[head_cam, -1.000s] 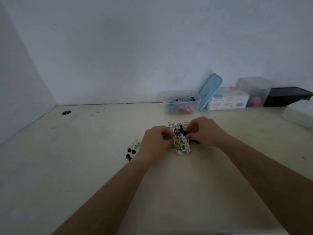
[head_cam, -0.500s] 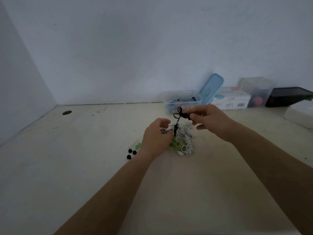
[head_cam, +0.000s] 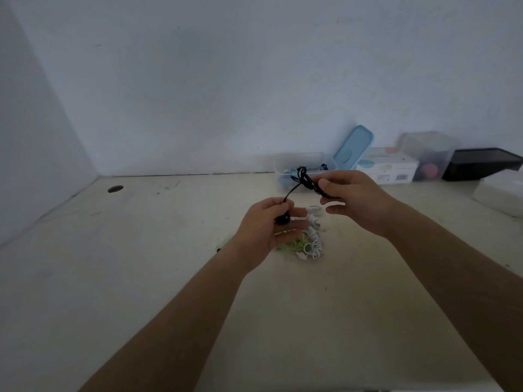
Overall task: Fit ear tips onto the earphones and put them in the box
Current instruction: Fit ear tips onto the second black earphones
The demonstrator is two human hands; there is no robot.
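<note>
- Fingers of the left hand curl round a small, rounded black earbud, held in front of the clear plastic box and nearer the viewer.
- Thumb and forefinger of the right hand pinch the bundled thin black cord, raised against the box's near wall.
- Between the hands the cord slants from the bud up and right towards the box, so the bud end lies leftmost.
- White and yellow-green coiled earphones lie on the cream table, on the viewer's side of the box, below both hands.
- Judging from this, the left hand is better placed to present the bud for an ear tip.
</note>
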